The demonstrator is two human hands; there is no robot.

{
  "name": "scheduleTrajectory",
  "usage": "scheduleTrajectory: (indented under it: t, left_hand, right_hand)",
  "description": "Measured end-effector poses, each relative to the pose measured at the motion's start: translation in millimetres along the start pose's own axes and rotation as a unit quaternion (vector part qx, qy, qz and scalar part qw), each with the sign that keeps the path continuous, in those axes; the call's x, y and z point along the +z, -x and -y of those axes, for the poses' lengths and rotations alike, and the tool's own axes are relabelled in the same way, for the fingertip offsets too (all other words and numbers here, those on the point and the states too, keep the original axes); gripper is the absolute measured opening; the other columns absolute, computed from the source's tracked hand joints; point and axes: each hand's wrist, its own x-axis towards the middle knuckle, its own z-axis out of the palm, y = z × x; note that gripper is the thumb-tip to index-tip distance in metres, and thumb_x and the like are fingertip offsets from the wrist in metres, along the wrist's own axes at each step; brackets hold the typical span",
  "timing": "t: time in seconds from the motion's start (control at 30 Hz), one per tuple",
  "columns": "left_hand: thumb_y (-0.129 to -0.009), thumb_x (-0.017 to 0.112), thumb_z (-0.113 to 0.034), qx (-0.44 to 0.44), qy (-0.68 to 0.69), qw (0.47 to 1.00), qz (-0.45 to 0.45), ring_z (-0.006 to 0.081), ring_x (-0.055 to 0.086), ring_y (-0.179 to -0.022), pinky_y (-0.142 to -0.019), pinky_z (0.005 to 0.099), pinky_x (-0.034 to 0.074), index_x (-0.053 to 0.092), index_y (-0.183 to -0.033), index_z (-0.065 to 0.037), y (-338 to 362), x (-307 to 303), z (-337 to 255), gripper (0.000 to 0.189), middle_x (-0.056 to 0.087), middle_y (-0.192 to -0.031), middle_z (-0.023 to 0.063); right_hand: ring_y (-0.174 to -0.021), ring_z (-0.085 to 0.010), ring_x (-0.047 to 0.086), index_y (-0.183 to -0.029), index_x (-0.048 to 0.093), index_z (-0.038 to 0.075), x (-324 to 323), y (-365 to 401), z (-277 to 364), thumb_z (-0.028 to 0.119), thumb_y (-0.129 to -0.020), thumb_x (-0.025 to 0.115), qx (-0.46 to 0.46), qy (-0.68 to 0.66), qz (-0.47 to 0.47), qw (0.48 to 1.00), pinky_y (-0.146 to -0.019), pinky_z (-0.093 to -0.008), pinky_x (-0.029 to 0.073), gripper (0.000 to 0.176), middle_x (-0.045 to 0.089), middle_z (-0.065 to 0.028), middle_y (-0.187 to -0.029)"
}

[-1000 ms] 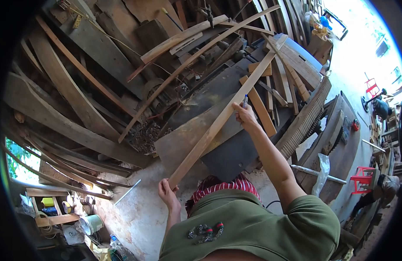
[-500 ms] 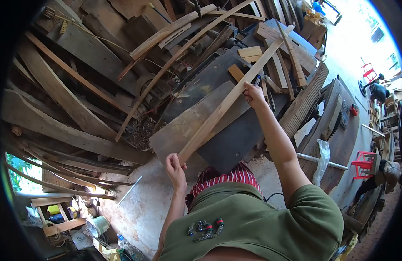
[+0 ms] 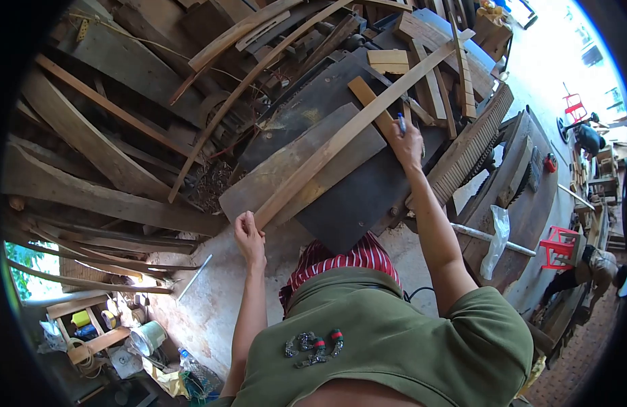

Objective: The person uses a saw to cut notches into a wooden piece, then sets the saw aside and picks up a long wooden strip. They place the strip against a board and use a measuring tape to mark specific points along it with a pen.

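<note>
My left hand pinches the near end of a long, narrow wooden strip. The strip runs diagonally away over a wide flat board and a dark metal tabletop. In my right hand is a pen with a blue end, held upright between the fingers. That hand is apart from the strip, just to its right, beside a short yellowish-brown wooden piece partly hidden under the strip.
Lighter wood blocks and several offcuts lie toward the strip's far end. Curved planks are stacked at left. A ribbed wooden piece stands at right, and a person bends near a red stool.
My right hand has let go of the strip and come down beside it with the pen pointing up. My left hand and the strip's near end have shifted left.
</note>
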Motion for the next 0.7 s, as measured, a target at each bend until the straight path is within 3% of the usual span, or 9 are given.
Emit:
scheduleTrajectory:
  t: [0.07,0.23,0.33,0.47,0.5,0.53,0.6,0.63,0.7]
  left_hand:
    - [-0.105,0.054,-0.041,-0.017,0.007,1.0,-0.003,0.0027,0.043,-0.051,-0.041,0.0211,0.03,0.058,-0.1,-0.009,-3.0,-2.6,2.7,0.032,0.05,-0.075,-0.0033]
    - [-0.103,0.058,-0.041,-0.008,0.019,1.0,0.008,0.0026,0.031,-0.048,-0.04,0.0244,0.021,0.059,-0.095,-0.008,-12.4,-6.1,7.0,0.034,0.045,-0.072,-0.0052]
    - [-0.103,0.058,-0.041,-0.018,0.037,0.999,0.004,0.0026,0.031,-0.048,-0.04,0.0239,0.021,0.059,-0.094,-0.008,-11.6,-5.2,5.0,0.034,0.046,-0.072,-0.0054]
    - [-0.105,0.055,-0.041,-0.016,0.041,0.999,0.005,0.0015,0.034,-0.046,-0.039,0.0222,0.025,0.059,-0.095,-0.01,-11.6,-8.1,4.1,0.033,0.045,-0.07,-0.0057]
    - [-0.105,0.055,-0.041,-0.015,0.049,0.999,-0.004,0.0017,0.034,-0.047,-0.039,0.0222,0.025,0.059,-0.096,-0.01,-12.7,-7.9,4.6,0.033,0.046,-0.072,-0.0054]
    - [-0.105,0.055,-0.041,-0.014,0.057,0.998,-0.01,0.002,0.035,-0.047,-0.04,0.0221,0.026,0.06,-0.096,-0.01,-13.3,-6.9,5.7,0.032,0.048,-0.075,-0.005]
    - [-0.104,0.056,-0.041,-0.023,0.058,0.998,-0.003,0.0028,0.038,-0.05,-0.039,0.0222,0.027,0.06,-0.096,-0.009,-14.7,-8.1,5.3,0.033,0.05,-0.078,-0.0045]
    - [-0.104,0.057,-0.041,-0.03,0.058,0.998,0.001,0.0037,0.041,-0.053,-0.039,0.0223,0.028,0.061,-0.097,-0.009,-14.8,-9.2,4.5,0.034,0.053,-0.081,-0.0041]
    - [-0.104,0.056,-0.041,-0.033,0.057,0.998,0.002,0.0035,0.039,-0.051,-0.039,0.0226,0.028,0.061,-0.097,-0.009,-14.4,-9.4,3.6,0.033,0.052,-0.08,-0.004]
  right_hand:
    - [-0.098,-0.0385,0.067,-0.114,0.065,0.011,-27.8,7.3,11.5,0.031,-0.094,0.065,0.014,0.096,-0.033,0.995,-0.081,-0.0489,0.054,0.028,0.066,-0.015,-0.11]
    - [-0.101,-0.0382,0.066,-0.111,0.063,0.009,-36.4,-10.7,9.2,0.035,-0.09,0.067,0.044,0.238,0.033,0.97,-0.084,-0.048,0.055,0.034,0.063,-0.0139,-0.115]
    - [-0.102,-0.0381,0.066,-0.11,0.063,0.007,-31.7,-23.9,0.5,0.032,-0.087,0.068,0.008,0.212,0.072,0.975,-0.086,-0.048,0.054,0.034,0.062,-0.0153,-0.116]
    - [-0.099,-0.0393,0.063,-0.1,0.065,0.001,-44.6,-35.0,-32.1,0.03,-0.082,0.069,0.024,0.024,0.105,0.994,-0.088,-0.0464,0.05,0.035,0.065,-0.02,-0.102]
    - [-0.084,-0.0308,0.066,-0.099,0.066,0.0,-52.5,-29.5,-34.1,0.029,-0.086,0.067,-0.028,0.04,0.118,0.992,-0.076,-0.0416,0.051,0.032,0.067,-0.017,-0.096]
    - [-0.084,-0.0308,0.066,-0.099,0.066,0.0,-53.8,-28.6,-35.2,0.029,-0.086,0.067,-0.027,0.042,0.117,0.992,-0.076,-0.0416,0.051,0.032,0.067,-0.017,-0.096]
    - [-0.068,-0.0179,0.063,-0.097,0.066,0.001,-54.5,-24.4,-36.1,0.026,-0.093,0.063,0.119,-0.203,0.174,0.956,-0.062,-0.0325,0.049,0.026,0.066,-0.0124,-0.09]
    - [-0.059,-0.008,0.054,-0.092,0.065,0.0,-58.6,-26.0,-32.9,0.022,-0.096,0.06,0.182,-0.288,0.179,0.923,-0.048,-0.0262,0.039,0.023,0.062,-0.0067,-0.079]
    - [-0.057,-0.008,0.052,-0.091,0.065,-0.001,-47.2,-42.7,-44.5,0.021,-0.095,0.06,0.247,-0.386,0.171,0.872,-0.045,-0.0263,0.035,0.023,0.06,-0.0055,-0.074]
